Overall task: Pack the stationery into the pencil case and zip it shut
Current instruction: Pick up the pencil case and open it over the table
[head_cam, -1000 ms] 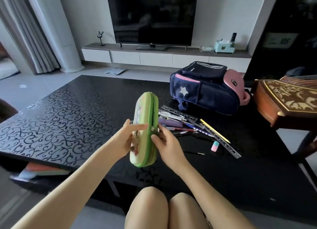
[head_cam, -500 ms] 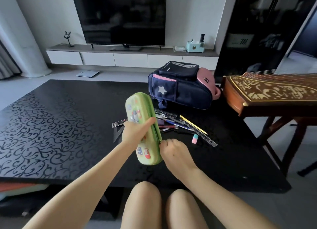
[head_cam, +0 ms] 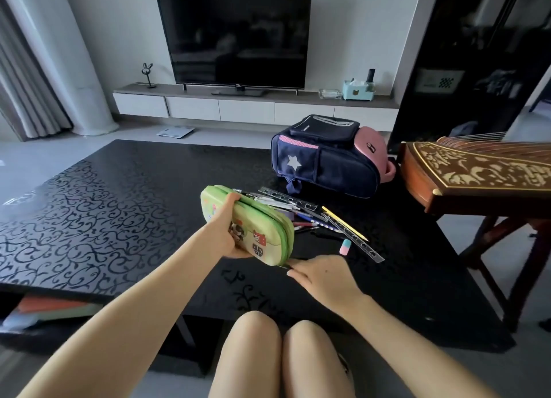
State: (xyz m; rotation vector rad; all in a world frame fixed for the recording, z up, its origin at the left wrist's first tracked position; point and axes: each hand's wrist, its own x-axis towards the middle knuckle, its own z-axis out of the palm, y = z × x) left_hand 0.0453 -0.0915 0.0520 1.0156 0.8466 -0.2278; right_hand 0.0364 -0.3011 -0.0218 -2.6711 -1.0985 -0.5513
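Clamped round the pencil case [head_cam: 253, 227], my left hand [head_cam: 222, 233] holds it off the table [head_cam: 119, 207] at frame center, thumb over the top edge, fingers underneath. Right hand [head_cam: 320, 274] is pinched shut at the case's lower right corner; I take it to be on the zipper pull, but that is too small to confirm. Case is green, hard-shelled, rounded oblong, cartoon stickers on its face, tilted with the long axis running upper left to lower right. Both forearms bare, reaching in from the bottom edge. Loose pens [head_cam: 304, 223], a clear stencil ruler [head_cam: 351, 235], a yellow pencil [head_cam: 343, 222] and a pink-blue eraser [head_cam: 345, 246] lie right of the case on glossy black swirl-patterned tabletop. Navy backpack [head_cam: 325, 162] sits behind them.
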